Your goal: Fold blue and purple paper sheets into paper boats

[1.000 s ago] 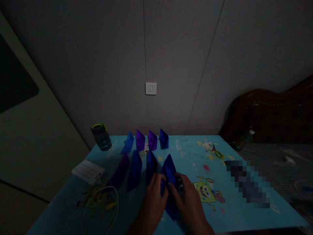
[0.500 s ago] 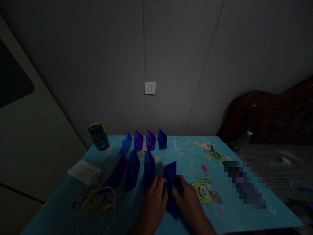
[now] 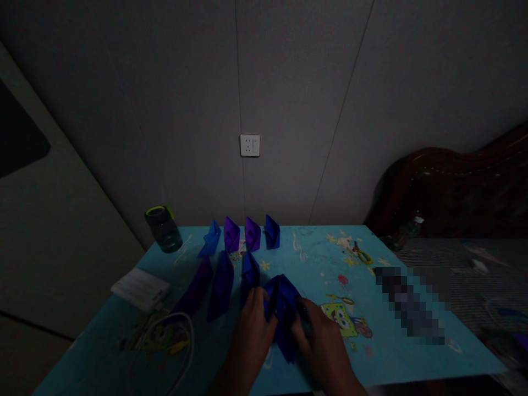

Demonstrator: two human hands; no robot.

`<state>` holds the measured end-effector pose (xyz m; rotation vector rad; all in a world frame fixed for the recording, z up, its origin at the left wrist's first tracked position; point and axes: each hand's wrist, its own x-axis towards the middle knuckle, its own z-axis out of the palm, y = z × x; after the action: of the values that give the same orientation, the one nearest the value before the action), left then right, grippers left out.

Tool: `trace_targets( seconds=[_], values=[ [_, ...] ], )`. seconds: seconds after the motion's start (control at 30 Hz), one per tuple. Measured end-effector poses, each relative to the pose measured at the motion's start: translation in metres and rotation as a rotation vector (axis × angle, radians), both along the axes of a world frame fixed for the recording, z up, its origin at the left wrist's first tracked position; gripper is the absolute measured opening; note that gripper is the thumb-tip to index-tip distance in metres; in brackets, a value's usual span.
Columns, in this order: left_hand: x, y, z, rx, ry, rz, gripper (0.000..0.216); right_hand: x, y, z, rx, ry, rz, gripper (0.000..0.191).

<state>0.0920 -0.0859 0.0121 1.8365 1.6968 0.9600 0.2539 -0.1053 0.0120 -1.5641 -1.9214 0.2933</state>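
Observation:
A dark blue folded-paper boat (image 3: 284,316) is between my hands near the table's front, its upper sides spread apart. My left hand (image 3: 256,324) grips its left side with thumb and fingers. On the opposite side, my right hand (image 3: 319,330) has its fingers bent around the paper edge. Just left of my left hand stands a blue paper boat (image 3: 249,272), with another blue boat (image 3: 221,286) and a purple boat (image 3: 196,289) beyond it. Behind them is a row with a light blue boat (image 3: 211,239), two purple boats (image 3: 231,235) and a dark blue boat (image 3: 272,232).
On the left of the blue cartoon-print table (image 3: 305,286) are a dark bottle (image 3: 164,228), a white box (image 3: 140,289) and a looped white cable (image 3: 192,341). Yellow-handled scissors (image 3: 363,256) lie back right. A pixelated patch (image 3: 408,305) covers something at the right edge.
The blue paper boat between my hands has been spread wider at the top. My left hand has shifted slightly left, and the camera view has moved a little.

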Motion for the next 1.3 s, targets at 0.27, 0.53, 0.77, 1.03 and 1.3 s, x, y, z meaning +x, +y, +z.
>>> trace_targets(
  seconds=[0.27, 0.53, 0.77, 1.03, 1.3],
  values=[
    [0.01, 0.005, 0.003, -0.059, 0.01, -0.007, 0.021, -0.002, -0.007, -0.002, 0.234, -0.037, 0.009, 0.027],
    [0.01, 0.001, 0.006, -0.092, -0.342, -0.085, 0.016, 0.008, -0.004, -0.006, 0.227, -0.031, -0.054, 0.03],
    [0.008, -0.001, 0.022, -0.034, -0.564, -0.045, 0.02, 0.01, -0.004, -0.002, 0.083, 0.034, -0.089, 0.032],
    [-0.005, 0.001, 0.012, -0.238, -0.8, 0.062, 0.036, 0.025, -0.001, 0.009, -0.073, 0.388, -0.148, 0.04],
    [-0.011, -0.006, 0.002, -0.569, -1.173, 0.076, 0.048, 0.049, 0.011, 0.021, -0.457, 1.119, -0.052, 0.04]
  ],
)
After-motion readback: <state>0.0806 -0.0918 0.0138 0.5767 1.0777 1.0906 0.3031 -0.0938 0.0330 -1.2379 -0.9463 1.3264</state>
